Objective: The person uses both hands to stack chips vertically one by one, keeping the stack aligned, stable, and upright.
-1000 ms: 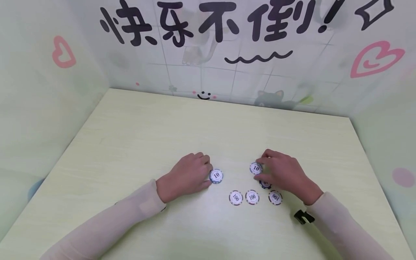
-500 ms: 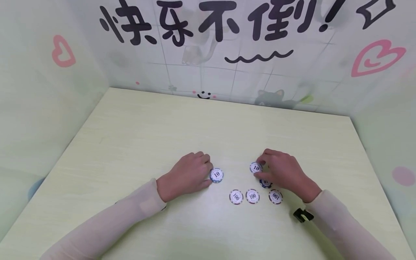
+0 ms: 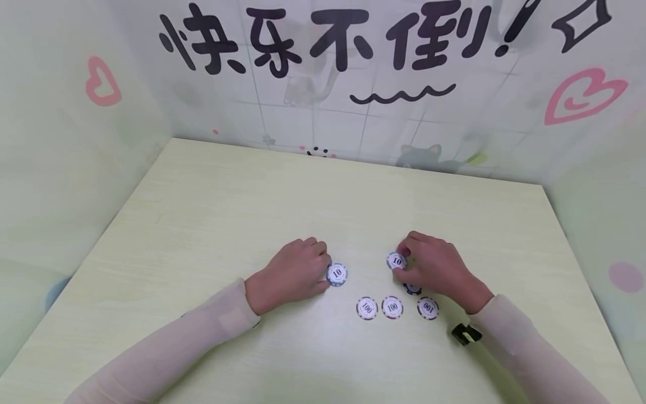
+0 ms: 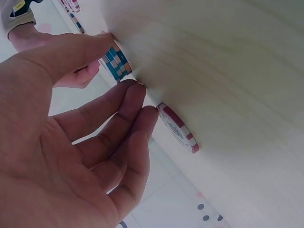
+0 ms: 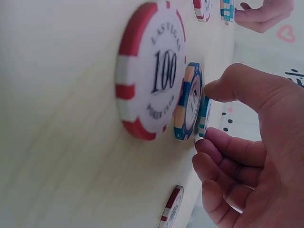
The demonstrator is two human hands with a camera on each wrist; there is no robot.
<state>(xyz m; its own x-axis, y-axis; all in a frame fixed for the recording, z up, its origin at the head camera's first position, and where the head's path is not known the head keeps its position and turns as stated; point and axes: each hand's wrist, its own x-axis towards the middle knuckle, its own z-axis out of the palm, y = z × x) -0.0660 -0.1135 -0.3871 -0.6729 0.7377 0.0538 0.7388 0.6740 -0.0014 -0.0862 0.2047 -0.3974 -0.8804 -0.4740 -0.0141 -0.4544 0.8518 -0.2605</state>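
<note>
At the middle of the table, my left hand (image 3: 292, 275) holds a short stack of blue-edged poker chips (image 3: 337, 274) between thumb and fingers. In the left wrist view this chip stack (image 4: 115, 62) shows several layers, with an orange-and-blue chip lowest. To the right, my right hand (image 3: 438, 269) pinches a blue-edged poker chip (image 3: 396, 261) marked 10. Partly under that hand lies a dark blue and orange chip (image 3: 412, 288), clearer in the right wrist view. Beside my left fingertips, a red-and-white chip (image 4: 178, 127) lies on the table, hidden from the head view.
Three 100 chips lie in front of the hands: left chip (image 3: 367, 308), middle chip (image 3: 392, 307) and right chip (image 3: 428, 308). Another red-edged chip (image 5: 172, 207) lies beyond my right fingers. Printed walls (image 3: 313, 123) bound the pale table (image 3: 242, 191).
My right hand and wrist have shifted slightly left, with the pinched chip moving very little. The left hand still holds its stack in the same place.
</note>
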